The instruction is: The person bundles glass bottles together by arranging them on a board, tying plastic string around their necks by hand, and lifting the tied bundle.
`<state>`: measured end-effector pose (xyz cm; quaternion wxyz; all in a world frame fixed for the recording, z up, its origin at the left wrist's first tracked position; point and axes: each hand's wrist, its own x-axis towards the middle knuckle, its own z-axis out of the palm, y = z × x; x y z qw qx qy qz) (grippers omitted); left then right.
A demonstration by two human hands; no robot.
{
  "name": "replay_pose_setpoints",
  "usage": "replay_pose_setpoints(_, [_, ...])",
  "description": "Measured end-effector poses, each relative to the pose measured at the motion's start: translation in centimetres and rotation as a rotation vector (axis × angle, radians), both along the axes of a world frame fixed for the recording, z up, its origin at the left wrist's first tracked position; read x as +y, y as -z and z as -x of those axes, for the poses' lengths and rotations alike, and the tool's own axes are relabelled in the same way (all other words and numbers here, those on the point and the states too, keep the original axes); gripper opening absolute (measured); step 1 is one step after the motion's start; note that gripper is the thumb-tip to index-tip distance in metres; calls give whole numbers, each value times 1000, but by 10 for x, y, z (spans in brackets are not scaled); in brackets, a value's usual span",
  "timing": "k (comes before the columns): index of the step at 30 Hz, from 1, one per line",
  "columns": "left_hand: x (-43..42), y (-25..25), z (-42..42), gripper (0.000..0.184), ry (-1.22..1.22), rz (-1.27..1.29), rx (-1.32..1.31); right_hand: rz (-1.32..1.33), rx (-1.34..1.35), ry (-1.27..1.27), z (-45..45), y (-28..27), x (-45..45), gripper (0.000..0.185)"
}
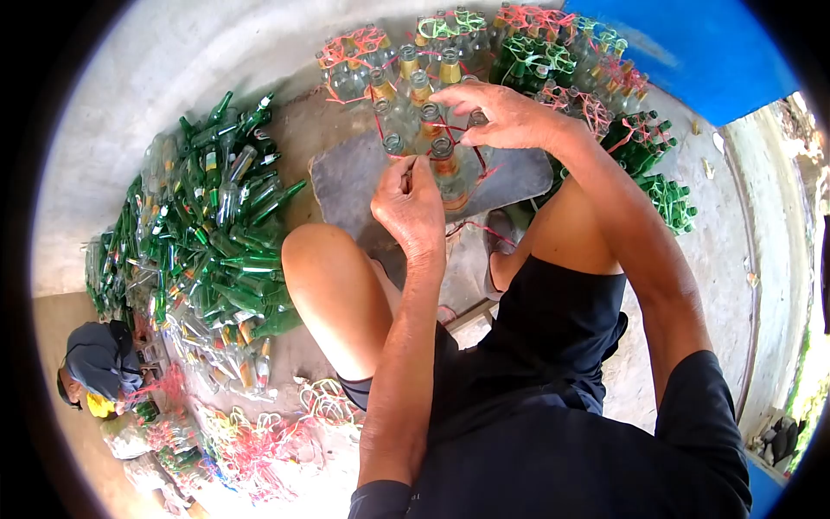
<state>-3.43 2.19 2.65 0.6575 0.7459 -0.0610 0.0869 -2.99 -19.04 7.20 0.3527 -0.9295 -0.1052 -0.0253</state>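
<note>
Clear glass bottles (449, 180) stand upright in a cluster on a grey slab (514, 177) between my knees. Red plastic string (458, 128) runs around and between their necks. My left hand (410, 203) is closed in a pinch at the near left side of the cluster, with red string at its fingertips. At the right side, my right hand (510, 118) reaches over the bottle tops, thumb and forefinger apart around a bottle neck (476, 119). Whether its hidden fingers touch the string, I cannot tell.
A large heap of loose green and clear bottles (233, 233) lies at left. Tied bottle bundles (527, 56) stand behind and to the right. Tangled pink and green string (268, 441) lies at lower left, near another person in a dark cap (99, 359). A blue panel (692, 52) stands at upper right.
</note>
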Motion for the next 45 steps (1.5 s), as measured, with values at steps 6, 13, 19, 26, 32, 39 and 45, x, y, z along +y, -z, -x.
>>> replay_pose_setpoints(6, [6,23,-4,13,42,-41,-120,62,-500,58,44,-70,76,28])
replay_pose_setpoints(13, [4,29,-7,16,107,227,160,-220,-612,-157,138,-169,204,34])
replay_pose_setpoints(19, [6,31,-10,15,137,223,161,-390,-677,-170,157,-173,230,32])
replay_pose_setpoints(26, [10,35,-13,17,176,253,243,-504,-743,-72,149,-171,243,31])
replay_pose_setpoints(32, [9,34,-13,18,180,280,260,-519,-709,625,144,-173,311,22])
replay_pose_setpoints(39, [11,43,-16,15,198,290,261,-438,-687,-57,145,-149,227,17])
replay_pose_setpoints(45, [12,60,-21,15,268,375,130,69,-371,54,81,-109,138,13])
